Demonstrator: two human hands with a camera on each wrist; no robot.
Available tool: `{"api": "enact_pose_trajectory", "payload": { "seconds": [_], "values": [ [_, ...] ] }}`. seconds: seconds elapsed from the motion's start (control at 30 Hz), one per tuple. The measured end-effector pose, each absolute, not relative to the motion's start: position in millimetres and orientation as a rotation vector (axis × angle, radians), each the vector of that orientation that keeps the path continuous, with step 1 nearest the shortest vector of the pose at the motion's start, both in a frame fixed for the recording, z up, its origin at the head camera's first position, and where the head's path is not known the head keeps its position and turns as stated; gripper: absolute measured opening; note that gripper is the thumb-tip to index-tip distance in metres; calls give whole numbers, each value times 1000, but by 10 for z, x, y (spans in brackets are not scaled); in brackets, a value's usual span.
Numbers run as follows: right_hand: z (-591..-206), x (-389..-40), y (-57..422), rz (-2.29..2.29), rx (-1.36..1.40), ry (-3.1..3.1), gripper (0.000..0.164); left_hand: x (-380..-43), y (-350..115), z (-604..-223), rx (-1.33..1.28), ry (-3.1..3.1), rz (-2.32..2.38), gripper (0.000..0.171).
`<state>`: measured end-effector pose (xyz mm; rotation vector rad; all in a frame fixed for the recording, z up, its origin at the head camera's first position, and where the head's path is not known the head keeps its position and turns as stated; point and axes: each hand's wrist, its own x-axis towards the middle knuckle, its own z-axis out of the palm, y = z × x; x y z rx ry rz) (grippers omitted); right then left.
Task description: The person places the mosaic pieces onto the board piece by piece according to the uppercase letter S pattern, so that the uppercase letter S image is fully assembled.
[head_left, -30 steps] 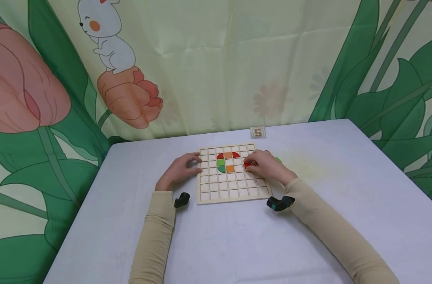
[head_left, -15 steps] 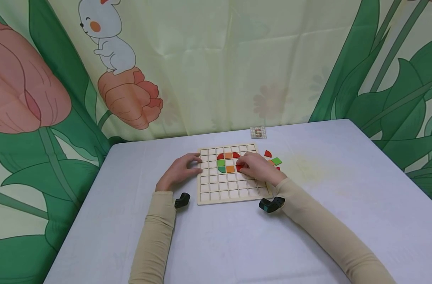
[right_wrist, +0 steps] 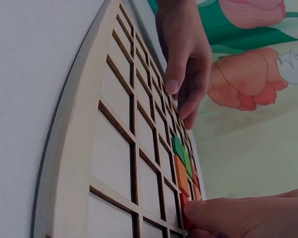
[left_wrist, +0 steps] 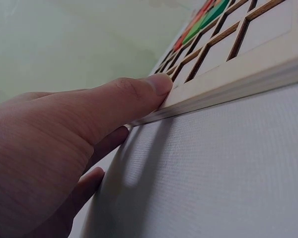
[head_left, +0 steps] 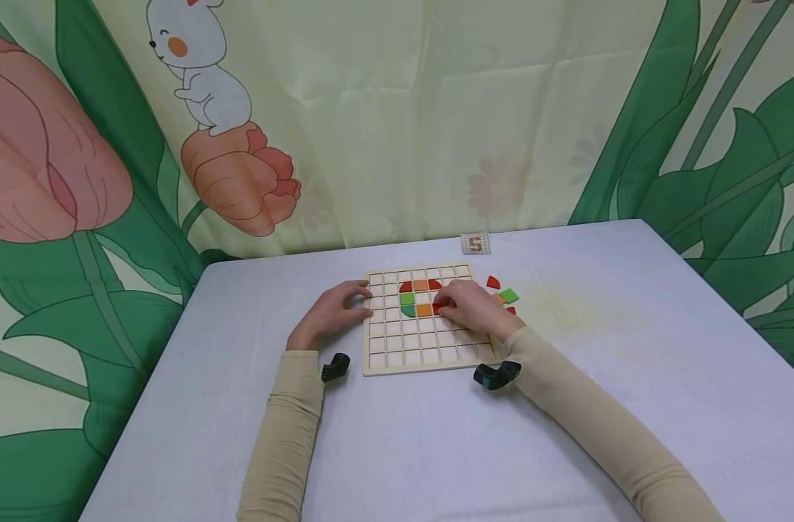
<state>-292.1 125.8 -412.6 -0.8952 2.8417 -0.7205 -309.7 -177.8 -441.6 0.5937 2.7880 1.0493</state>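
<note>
A wooden grid board (head_left: 397, 355) lies on the white table. My left hand (head_left: 333, 310) rests at its left edge, with the thumb (left_wrist: 134, 94) straight against the frame and the fingers loose. Over the board, my right hand (head_left: 471, 304) pinches a small red tile (right_wrist: 185, 207), partly hidden by the fingertips, at a cell right beside an orange square tile (head_left: 423, 310). Other tiles sit in the grid: a dark green quarter-round tile (head_left: 407, 311), a light green square tile (head_left: 406, 298), an orange tile (head_left: 420, 285) and red rounded tiles (head_left: 406, 287) at the top.
Several loose tiles lie right of the board, among them a green square (head_left: 509, 296) and a red quarter-round (head_left: 493, 282). A small pattern card (head_left: 476, 243) lies at the table's back edge, before a printed curtain (head_left: 370, 145).
My right hand has moved left across the board with the red tile, reaching the cell beside the orange square. Loose tiles on the right came into fuller view. My left hand stayed put.
</note>
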Motion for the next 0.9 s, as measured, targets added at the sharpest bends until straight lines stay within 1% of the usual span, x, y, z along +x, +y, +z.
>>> {"api": "enact_pose_trajectory", "payload": {
  "seconds": [0.57, 0.73, 0.9],
  "values": [
    [-4180, -2963, 1257, -772, -853, 2835, 16, -3090, -1770, -4407, 586, 2797, 1030, 35],
    [-4181, -2973, 1322, -821, -794, 2851, 22, -3086, -1763, -4405, 583, 2799, 1034, 35],
    [-4155, -2992, 1535, -887, -677, 2855, 26, -3091, -1769, -4413, 577, 2794, 1033, 35]
  ]
}}
